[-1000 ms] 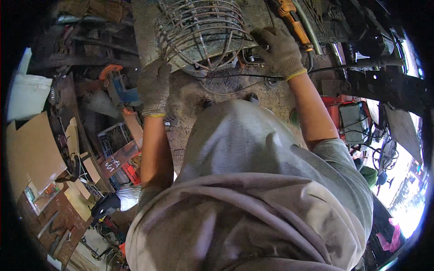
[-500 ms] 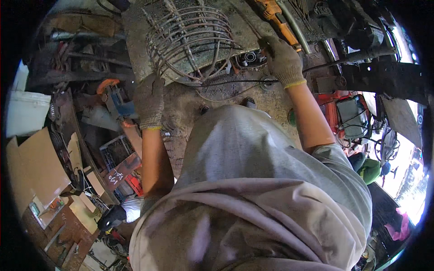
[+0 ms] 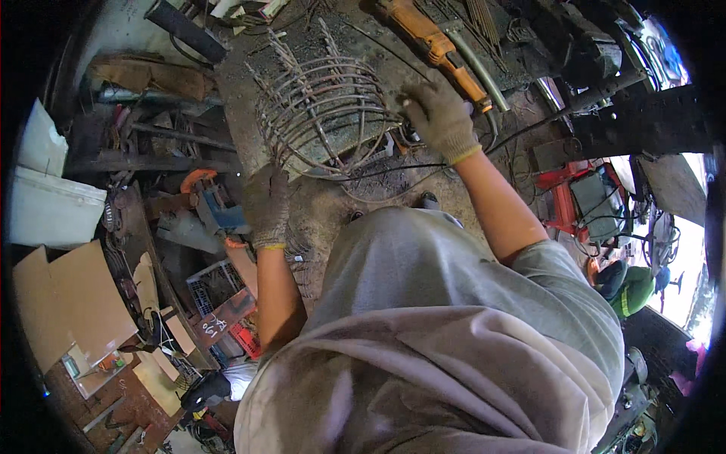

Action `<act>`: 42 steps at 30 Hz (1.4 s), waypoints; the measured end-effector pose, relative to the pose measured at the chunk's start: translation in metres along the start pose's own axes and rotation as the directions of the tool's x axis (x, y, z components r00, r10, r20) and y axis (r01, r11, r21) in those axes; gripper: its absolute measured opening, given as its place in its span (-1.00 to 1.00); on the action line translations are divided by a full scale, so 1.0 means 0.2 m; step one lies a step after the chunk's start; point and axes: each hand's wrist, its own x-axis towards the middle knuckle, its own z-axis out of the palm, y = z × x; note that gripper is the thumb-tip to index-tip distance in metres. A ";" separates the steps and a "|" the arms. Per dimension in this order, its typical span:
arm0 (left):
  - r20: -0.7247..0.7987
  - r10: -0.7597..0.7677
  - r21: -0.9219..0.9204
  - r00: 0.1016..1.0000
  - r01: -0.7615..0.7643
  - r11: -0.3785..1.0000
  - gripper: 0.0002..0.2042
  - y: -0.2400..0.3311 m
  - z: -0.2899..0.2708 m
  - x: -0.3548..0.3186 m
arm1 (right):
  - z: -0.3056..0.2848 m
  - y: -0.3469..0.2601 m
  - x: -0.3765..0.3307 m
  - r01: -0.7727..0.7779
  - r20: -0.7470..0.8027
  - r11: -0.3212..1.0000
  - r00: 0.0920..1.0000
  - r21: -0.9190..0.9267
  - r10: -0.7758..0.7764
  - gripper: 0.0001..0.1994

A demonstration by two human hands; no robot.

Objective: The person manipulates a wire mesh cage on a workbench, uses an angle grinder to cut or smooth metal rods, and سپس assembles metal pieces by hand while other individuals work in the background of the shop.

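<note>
One cage of bent steel rods (image 3: 314, 115) sits on the workbench (image 3: 240, 94), dull grey-brown, its curved hoops crossed by ribs with rough, free ends. The gloved left hand (image 3: 266, 206) reaches to its near left corner, too dark to tell whether the fingers grip. The gloved right hand (image 3: 440, 117), fingers loosely parted, extends beyond its right end, near one orange angle grinder (image 3: 431, 41) and one metal pipe (image 3: 478, 69).

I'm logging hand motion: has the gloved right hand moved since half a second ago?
Yes. Judged against the orange corded power tool, the right hand has shifted left, away from that tool and nearer the metal-rod cage.
</note>
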 end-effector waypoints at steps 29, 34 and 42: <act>-0.076 -0.016 0.095 0.997 0.023 0.995 -0.59 0.06 0.07 -0.03 | 0.10 0.10 -0.18 0.103 0.055 0.994 0.993 -0.034 -0.101 -0.77; 0.025 -0.091 0.171 0.996 0.085 0.982 -0.55 0.14 0.03 -0.05 | 0.03 0.08 -0.17 0.038 0.145 0.999 0.989 0.018 -0.040 -0.73; 0.052 0.017 0.273 0.999 -0.030 0.961 -0.50 -0.07 0.07 0.01 | 0.07 0.15 -0.18 0.049 0.198 0.993 0.978 0.106 -0.070 -0.66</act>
